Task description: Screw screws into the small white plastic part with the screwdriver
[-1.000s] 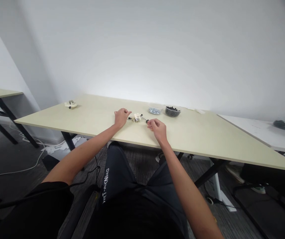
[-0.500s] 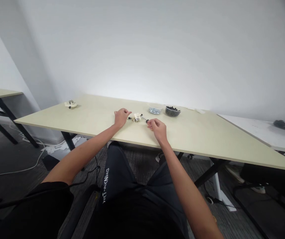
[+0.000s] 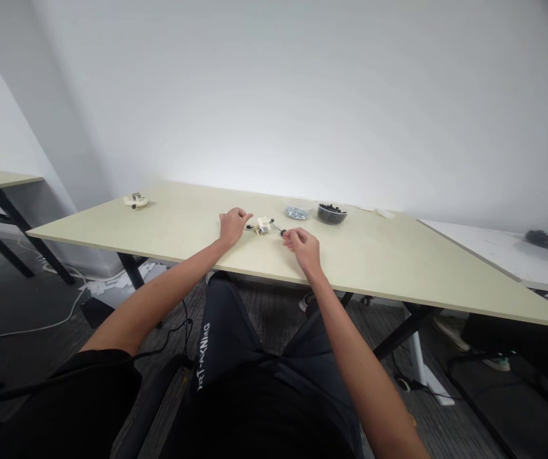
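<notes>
Pale wood is what the table [image 3: 398,268] top is made of, and my two bare arms reach out over its near edge. My left hand [image 3: 232,224] rests on the table with the fingers curled in, just beside the small cream part [image 3: 263,225], which sits a little way in from the near edge, about the middle of the table's length. I cannot tell if the fingertips touch it. My right hand [image 3: 303,245] is on the other side of that part, with the fingers pinched around the dark handle of a thin screwdriver [image 3: 279,230]. Its tip points at the cream part and looks like it meets it, but it is too small to be sure. I think the step in hand is turning a screw into the part while the left hand keeps it from sliding. The next move calls for a steady hold on the part and a straight, gentle twist, so the tip does not slip off. Farther back, toward the far edge, stand a clear tub of silver screws [image 3: 297,211] and a bowl of black bits [image 3: 332,213], close together. Another cream part [image 3: 135,201] lies well apart, near the far left corner.
</notes>
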The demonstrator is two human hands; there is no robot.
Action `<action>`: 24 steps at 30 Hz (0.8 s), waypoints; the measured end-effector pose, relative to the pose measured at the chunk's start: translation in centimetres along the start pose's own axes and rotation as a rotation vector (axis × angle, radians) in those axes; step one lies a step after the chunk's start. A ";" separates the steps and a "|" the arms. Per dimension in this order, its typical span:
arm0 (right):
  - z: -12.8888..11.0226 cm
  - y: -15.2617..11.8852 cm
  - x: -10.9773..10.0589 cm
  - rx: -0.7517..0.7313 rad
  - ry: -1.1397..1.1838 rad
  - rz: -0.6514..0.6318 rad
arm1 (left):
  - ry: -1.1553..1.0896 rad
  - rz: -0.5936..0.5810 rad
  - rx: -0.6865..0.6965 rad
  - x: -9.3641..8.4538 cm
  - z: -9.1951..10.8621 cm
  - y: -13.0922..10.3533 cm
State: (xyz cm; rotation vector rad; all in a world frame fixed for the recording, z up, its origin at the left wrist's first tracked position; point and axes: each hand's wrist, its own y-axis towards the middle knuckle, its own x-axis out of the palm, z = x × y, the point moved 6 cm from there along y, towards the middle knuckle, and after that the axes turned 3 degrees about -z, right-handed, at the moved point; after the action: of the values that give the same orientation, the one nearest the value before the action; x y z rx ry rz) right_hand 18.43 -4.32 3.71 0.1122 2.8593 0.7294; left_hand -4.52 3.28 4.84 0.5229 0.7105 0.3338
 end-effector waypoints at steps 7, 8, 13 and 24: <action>0.1 0.1 0.0 0.001 0.000 0.004 | 0.006 0.005 0.015 -0.1 0.2 -0.1; 0.1 0.1 0.0 0.000 0.003 0.004 | 0.005 0.009 0.019 -0.1 0.2 -0.1; 0.0 0.0 0.0 -0.005 0.008 0.003 | 0.005 0.032 0.016 -0.2 0.1 -0.1; -0.1 0.0 0.0 -0.010 -0.005 -0.003 | 0.021 0.042 0.014 -0.4 0.4 -0.2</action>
State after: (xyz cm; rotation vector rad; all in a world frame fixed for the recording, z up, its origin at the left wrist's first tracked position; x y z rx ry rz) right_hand 18.39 -4.34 3.78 0.1080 2.8504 0.7412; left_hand -4.53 2.85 5.18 0.5487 0.7236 0.3746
